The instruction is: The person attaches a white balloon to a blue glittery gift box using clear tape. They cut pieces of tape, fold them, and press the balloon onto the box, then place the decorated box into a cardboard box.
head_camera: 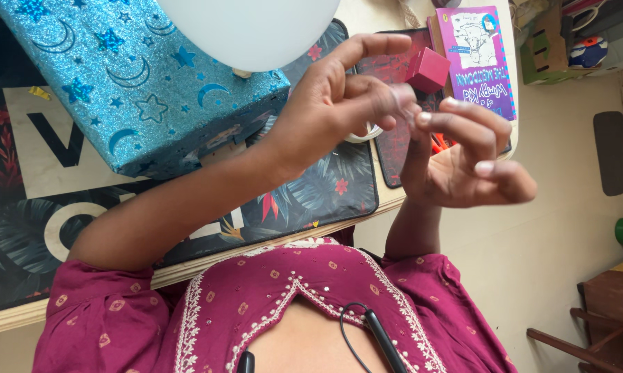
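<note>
A view from a head camera looks down at a person in a magenta embroidered top [311,304] with both hands raised over the edge of a table [7,321].

The left hand [332,103] reaches in from the left side of the picture, its forearm crossing above the table. Its thumb and bent fingers come together at the tips, with the forefinger stretched out above them. They seem to pinch a small clear strip, perhaps tape [402,97], though it is too blurred to be sure.

The right hand [463,159] is just beside it, palm turned up and fingers loosely curled, half open. Its forefinger and thumb tips meet the left fingertips at the same clear strip. Nothing else lies in its palm.

Under the left forearm sits a box wrapped in glittery blue paper with moons and stars [131,83]. A white balloon [249,27] rests at the top of the picture, over the far end of the box. A small pink cube [427,69] sits beyond the fingertips, near a purple paperback book [480,59]. A dark mat with a leaf print [325,193] covers the table below the hands, and a white roll of tape [363,132] shows partly behind the left hand.
</note>
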